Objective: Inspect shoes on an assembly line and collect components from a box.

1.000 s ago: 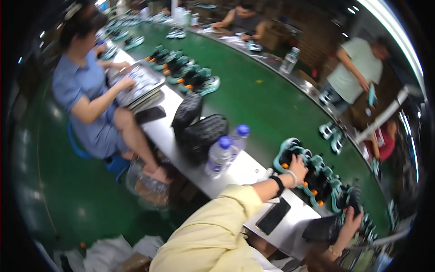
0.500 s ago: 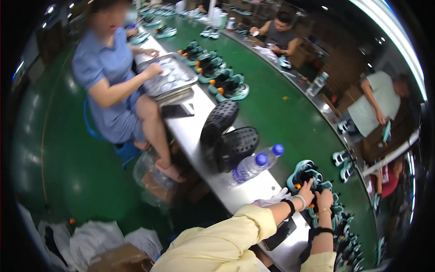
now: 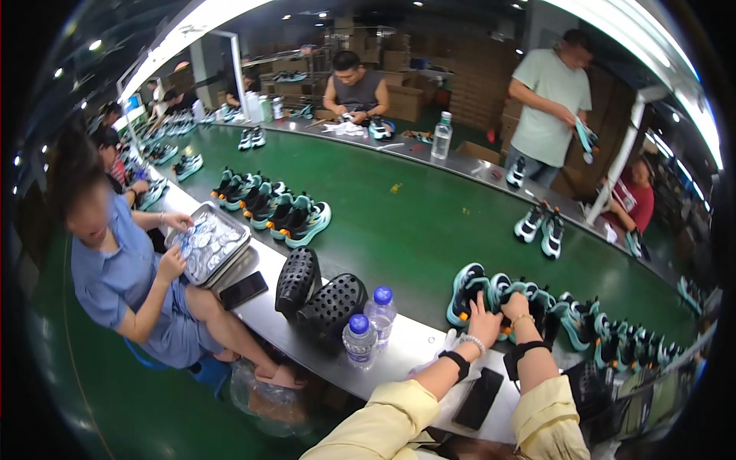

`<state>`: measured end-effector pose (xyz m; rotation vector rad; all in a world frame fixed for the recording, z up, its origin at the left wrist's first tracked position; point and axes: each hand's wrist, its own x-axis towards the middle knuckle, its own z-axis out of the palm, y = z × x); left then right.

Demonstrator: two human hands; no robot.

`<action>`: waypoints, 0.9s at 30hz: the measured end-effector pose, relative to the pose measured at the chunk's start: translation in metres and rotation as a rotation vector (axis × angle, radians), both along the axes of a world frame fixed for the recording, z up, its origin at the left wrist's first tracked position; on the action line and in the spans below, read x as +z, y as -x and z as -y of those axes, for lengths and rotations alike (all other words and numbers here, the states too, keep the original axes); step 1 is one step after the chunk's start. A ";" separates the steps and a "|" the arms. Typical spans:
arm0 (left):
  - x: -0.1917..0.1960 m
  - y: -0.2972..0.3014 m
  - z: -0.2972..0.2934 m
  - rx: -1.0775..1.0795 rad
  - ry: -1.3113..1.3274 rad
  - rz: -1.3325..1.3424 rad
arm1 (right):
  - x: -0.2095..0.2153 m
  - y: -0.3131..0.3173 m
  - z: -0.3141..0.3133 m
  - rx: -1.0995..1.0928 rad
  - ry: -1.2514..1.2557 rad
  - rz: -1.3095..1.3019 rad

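Both my hands are at the left end of a row of teal-and-black sneakers on the green belt. The fingers of my left hand [image 3: 484, 322] are stretched out against the side of the endmost sneaker [image 3: 462, 293]. Close beside it, my right hand [image 3: 517, 307] curls its fingers over the top of the neighbouring sneaker [image 3: 499, 286]; its fingertips are partly hidden. More sneakers [image 3: 576, 320] stand packed along the belt to the right. Below my wrists, a black phone [image 3: 479, 399] lies on the metal ledge, next to a crumpled white item [image 3: 437, 360].
Two blue-capped bottles [image 3: 359, 343] and black perforated clogs [image 3: 331, 310] stand on the ledge to the left. Further along, a seated person in blue [image 3: 126, 264] handles small pieces over a metal tray [image 3: 244, 244]. Several people work across the green belt [image 3: 383, 222].
My view has swung up and to the right, bringing the far side of the belt into sight. Both hands stay at the end of the sneaker row.
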<state>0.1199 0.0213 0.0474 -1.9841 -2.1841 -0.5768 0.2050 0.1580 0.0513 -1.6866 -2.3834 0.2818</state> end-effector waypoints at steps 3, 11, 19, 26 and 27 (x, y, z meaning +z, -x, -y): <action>0.005 0.006 -0.002 -0.041 0.076 0.102 | 0.034 -0.010 0.036 0.098 -0.081 0.008; 0.005 0.021 0.038 -0.224 -0.167 0.201 | 0.156 -0.061 0.215 0.361 0.359 -0.712; 0.074 0.011 0.268 -0.199 0.101 0.684 | 0.176 -0.080 0.285 0.763 0.872 -0.407; 0.095 -0.012 0.372 0.222 0.353 0.728 | 0.162 -0.094 0.329 1.019 0.909 -0.246; 0.091 -0.017 0.377 0.268 0.357 0.732 | 0.161 -0.097 0.332 1.094 0.903 -0.204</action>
